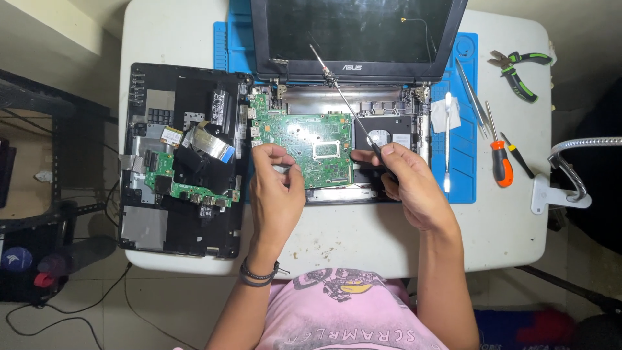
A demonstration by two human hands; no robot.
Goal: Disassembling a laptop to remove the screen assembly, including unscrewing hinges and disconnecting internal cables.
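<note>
right hand (405,178) clamped on screwdriver (343,97) — left hand (275,188) pinched at green motherboard (304,139).

Crowded middle, open near edge

Bare table (363,243) runs along the near edge, in front of the laptop base (402,110), and a hand could pass there freely. The left side is filled by the removed cover (181,162), which lies just beside the green board (304,146). Both hands block the board's near side: the left hand (275,191) on its left edge, the right hand (408,185) holding a long screwdriver (340,97) slanted across it. The raised screen (359,32) closes the far side. On the right, tweezers (472,94), small drivers (500,155) and pliers (518,71) lie spread; the lamp arm (570,165) stands at the right edge.
</note>
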